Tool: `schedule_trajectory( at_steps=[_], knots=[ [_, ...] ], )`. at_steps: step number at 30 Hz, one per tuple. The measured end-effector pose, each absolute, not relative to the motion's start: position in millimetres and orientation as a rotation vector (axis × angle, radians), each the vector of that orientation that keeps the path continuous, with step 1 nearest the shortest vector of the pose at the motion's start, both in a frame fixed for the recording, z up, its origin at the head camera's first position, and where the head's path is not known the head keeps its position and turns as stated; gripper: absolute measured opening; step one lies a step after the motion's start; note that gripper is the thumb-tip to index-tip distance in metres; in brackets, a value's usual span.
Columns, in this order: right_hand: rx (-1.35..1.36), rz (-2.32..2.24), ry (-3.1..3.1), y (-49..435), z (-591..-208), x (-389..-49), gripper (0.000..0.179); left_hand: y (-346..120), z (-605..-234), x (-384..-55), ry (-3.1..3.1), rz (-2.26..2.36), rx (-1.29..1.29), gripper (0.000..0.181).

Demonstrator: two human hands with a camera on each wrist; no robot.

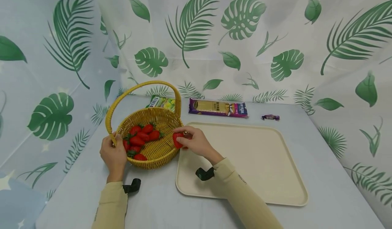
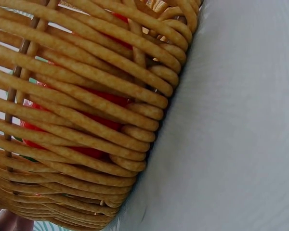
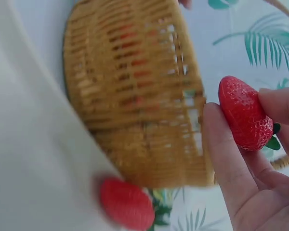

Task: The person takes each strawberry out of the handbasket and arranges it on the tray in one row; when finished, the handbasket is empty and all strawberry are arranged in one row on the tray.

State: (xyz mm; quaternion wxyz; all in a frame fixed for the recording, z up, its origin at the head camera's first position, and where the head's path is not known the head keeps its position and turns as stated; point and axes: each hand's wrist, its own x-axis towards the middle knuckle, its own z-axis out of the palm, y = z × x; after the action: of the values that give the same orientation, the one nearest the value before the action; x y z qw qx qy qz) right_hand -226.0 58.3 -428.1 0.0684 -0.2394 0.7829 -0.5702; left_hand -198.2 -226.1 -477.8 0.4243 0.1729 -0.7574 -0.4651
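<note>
1. The left hand [image 1: 114, 156] gripped the yellow basket [image 1: 153, 163] at its left rim.
2. The right hand [image 1: 199, 142] pinched one strawberry [image 1: 177, 140] beside the basket's right rim.
3. More strawberries [image 1: 136, 141] lay in the basket's left half; a cream tray [image 1: 245, 164] sat to its right.

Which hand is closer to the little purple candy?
Right. The right hand, pinching a strawberry, is left of the candy and nearer; the left hand is much farther left, holding the basket.

2 curled hands [image 1: 114, 156] [image 1: 199, 142], apart
</note>
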Motion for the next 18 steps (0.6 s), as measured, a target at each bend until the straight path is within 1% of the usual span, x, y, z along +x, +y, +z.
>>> schedule_trajectory(
  at_steps=[9,18],
  knots=[
    [-0.492,-1.786,2.376,95.1,-445.7,-235.5,0.041,-225.3,-476.8,-198.5,-1.898,-1.175,0.433,0.026],
    [-0.351,-1.881,2.38,111.7,-460.2,-241.6,0.039,-226.1,-478.3,-197.5,-1.904,-1.167,0.434,0.027]
  ],
)
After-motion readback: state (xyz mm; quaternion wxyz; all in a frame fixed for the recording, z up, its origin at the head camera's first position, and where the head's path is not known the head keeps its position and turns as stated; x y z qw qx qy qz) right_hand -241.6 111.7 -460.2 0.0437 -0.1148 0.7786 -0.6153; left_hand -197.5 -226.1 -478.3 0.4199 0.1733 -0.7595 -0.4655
